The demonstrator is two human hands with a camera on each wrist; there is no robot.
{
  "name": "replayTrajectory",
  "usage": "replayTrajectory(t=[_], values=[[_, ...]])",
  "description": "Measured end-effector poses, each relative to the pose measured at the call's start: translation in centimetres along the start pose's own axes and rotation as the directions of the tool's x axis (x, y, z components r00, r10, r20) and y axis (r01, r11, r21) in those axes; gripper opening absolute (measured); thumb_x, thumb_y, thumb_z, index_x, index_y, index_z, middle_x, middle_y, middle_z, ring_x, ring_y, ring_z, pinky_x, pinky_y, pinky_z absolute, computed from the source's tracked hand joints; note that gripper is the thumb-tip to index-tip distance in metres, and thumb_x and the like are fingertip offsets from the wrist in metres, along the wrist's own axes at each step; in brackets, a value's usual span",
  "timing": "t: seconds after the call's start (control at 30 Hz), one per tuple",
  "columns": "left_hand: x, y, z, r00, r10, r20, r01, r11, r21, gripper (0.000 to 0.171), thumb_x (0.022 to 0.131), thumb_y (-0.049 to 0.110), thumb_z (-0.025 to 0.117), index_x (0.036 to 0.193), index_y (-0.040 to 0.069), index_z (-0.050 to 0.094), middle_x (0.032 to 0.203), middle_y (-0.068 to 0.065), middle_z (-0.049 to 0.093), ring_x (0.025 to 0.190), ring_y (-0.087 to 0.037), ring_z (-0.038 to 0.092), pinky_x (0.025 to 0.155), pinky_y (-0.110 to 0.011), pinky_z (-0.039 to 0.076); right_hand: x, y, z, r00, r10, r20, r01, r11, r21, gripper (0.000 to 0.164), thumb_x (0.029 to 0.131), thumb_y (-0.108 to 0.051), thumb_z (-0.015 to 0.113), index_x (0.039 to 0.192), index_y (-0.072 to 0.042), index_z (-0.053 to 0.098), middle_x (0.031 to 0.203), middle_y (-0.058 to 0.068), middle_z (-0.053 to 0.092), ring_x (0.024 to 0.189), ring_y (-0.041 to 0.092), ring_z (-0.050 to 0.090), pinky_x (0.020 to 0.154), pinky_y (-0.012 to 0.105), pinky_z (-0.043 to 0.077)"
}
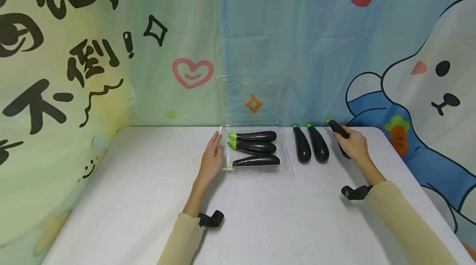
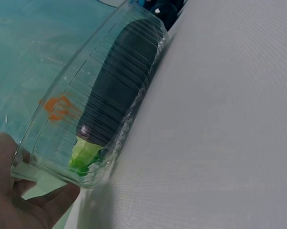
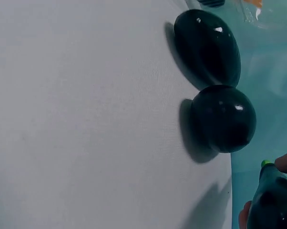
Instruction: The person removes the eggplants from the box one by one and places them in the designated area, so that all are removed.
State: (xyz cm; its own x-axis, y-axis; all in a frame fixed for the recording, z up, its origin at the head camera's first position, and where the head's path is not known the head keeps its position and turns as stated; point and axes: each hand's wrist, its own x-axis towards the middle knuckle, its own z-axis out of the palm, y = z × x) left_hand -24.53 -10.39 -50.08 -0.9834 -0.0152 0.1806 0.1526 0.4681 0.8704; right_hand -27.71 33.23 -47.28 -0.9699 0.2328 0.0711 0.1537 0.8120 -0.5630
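Note:
A clear plastic box [image 1: 286,149] stands near the table's back edge, with three dark eggplants lying crosswise in it; the front eggplant [image 2: 117,81] shows through the ribbed wall in the left wrist view. My left hand [image 1: 212,159] rests against the box's left side, fingers mostly straight. Right of the box lie two loose eggplants, a nearer one [image 1: 302,144] and another one [image 1: 318,143], green stems toward the back. Farther right, my right hand [image 1: 353,145] grips another eggplant [image 1: 337,128] near its stem end; the hand partly covers it.
The box's clear lid [image 1: 253,85] stands upright behind it, against the printed curtain [image 1: 312,41]. A white cloth [image 1: 267,219] covers the table. Each wrist bears a small black camera, one the left wrist camera [image 1: 213,218].

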Motion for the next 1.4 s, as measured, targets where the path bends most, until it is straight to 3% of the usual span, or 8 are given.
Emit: replayTrajectory(t=[0.23,0.47,0.73,0.97,1.23,1.4], values=[[0.0,-0.2,0.1,1.0,-0.01,0.008,0.01,1.0,-0.004,0.046,0.102,0.015,0.038,0.147,0.006,0.04,0.16,-0.004,0.031,0.148,-0.025,0.027,0.122,-0.045,0.024,0.7,0.4,0.8,1.0,0.021,0.017,-0.021,1.0,0.002,0.061,0.096,-0.028,0.049,0.147,0.003,0.035,0.142,0.039,0.038,0.128,0.056,0.038,0.103,0.065,0.036],[0.0,-0.1,0.0,1.0,-0.02,0.009,0.019,1.0,0.007,0.046,0.102,0.015,0.038,0.148,0.007,0.04,0.159,-0.002,0.031,0.148,-0.023,0.027,0.122,-0.044,0.024,1.0,0.6,1.7,0.998,0.039,0.044,-0.04,0.999,0.016,0.059,0.098,-0.031,0.049,0.148,-0.004,0.034,0.147,0.036,0.034,0.13,0.059,0.034,0.104,0.066,0.034],[0.2,-0.2,0.0,1.0,-0.002,-0.001,0.002,1.0,0.002,0.046,0.102,0.014,0.039,0.147,0.005,0.041,0.159,-0.004,0.032,0.148,-0.025,0.028,0.122,-0.045,0.024,1.3,0.7,2.4,0.999,0.044,0.003,-0.044,0.999,0.028,0.057,0.096,-0.029,0.051,0.146,-0.002,0.04,0.144,0.036,0.039,0.128,0.056,0.039,0.103,0.063,0.035],[0.1,-0.1,0.0,1.0,-0.019,0.009,0.019,1.0,0.008,0.046,0.102,0.014,0.039,0.147,0.007,0.041,0.159,-0.002,0.031,0.148,-0.023,0.028,0.122,-0.044,0.024,1.3,0.8,2.7,0.996,0.084,0.016,-0.084,0.996,0.013,0.057,0.098,-0.031,0.047,0.148,-0.005,0.037,0.145,0.035,0.038,0.129,0.055,0.037,0.105,0.063,0.035],[0.0,0.0,0.0,1.0,-0.014,0.009,0.013,1.0,0.007,0.046,0.102,0.014,0.039,0.147,0.006,0.041,0.159,-0.004,0.031,0.148,-0.026,0.028,0.121,-0.046,0.024,1.0,0.8,3.3,0.999,0.023,-0.023,-0.024,0.999,-0.023,0.055,0.098,-0.026,0.049,0.144,0.002,0.04,0.14,0.036,0.044,0.124,0.053,0.044,0.101,0.061,0.037],[0.1,-0.1,0.0,1.0,-0.012,0.0,0.012,1.0,0.007,0.046,0.101,0.013,0.04,0.146,0.007,0.042,0.159,-0.002,0.032,0.148,-0.025,0.029,0.121,-0.045,0.024,0.9,0.7,3.4,0.997,-0.065,-0.045,0.061,0.995,-0.085,0.054,0.096,-0.022,0.052,0.141,0.007,0.043,0.13,0.039,0.049,0.115,0.054,0.049,0.094,0.062,0.04]])
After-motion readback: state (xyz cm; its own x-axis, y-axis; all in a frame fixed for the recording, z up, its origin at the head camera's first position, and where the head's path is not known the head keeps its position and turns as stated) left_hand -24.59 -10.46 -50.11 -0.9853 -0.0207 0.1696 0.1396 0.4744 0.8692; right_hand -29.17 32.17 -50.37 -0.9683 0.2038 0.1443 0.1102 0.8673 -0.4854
